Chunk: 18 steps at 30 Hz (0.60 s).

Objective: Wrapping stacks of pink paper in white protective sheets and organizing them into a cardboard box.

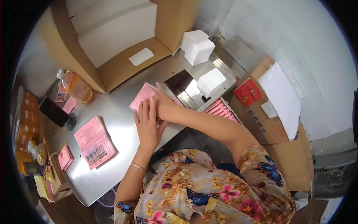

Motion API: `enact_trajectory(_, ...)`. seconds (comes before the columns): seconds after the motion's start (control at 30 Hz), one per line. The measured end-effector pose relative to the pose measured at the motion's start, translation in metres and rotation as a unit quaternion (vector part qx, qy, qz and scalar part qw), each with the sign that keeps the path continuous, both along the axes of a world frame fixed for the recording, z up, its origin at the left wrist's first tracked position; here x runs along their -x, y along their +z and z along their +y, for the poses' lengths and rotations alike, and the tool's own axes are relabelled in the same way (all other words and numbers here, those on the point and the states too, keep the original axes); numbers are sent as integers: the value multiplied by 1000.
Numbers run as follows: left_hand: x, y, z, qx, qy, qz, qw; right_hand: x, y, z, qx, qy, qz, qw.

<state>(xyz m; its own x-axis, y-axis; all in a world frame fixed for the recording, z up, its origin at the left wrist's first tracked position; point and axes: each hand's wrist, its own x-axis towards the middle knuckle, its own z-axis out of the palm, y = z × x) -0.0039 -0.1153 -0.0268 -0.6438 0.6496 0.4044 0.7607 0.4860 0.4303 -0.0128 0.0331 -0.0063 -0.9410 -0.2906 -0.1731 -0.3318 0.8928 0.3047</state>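
Note:
Both my hands meet over a flat pink packet on the metal table. My left hand has its fingers stretched forward, the tips laid on the packet's near edge and the thumb apart. Reaching across from the right, my right hand closes on the packet's right side with one finger pointing up along it; its other fingers are partly hidden. Left of the hands lies a thick stack of pink printed plastic bags. White blocks of folded paper stand beyond my right hand, near a dark opening in the tabletop.
A large open cardboard box with white contents stands at the back. A bottle of orange liquid, a phone on a stand and a small pink stack are on the left. Pink packets fill a container below the table's right edge.

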Motion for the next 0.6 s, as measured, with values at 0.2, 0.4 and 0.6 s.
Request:
enact_trajectory(0.2,-2,4,-7,-47,18,-44,998,-56,-4,24,224,83,108,965)
enact_trajectory(0.4,12,7,-4,-42,-22,3,999,-29,-13,22,238,62,84,966)
enact_trajectory(0.6,25,19,-40,-3,-7,7,1000,-89,25,60,326,63,196,923)
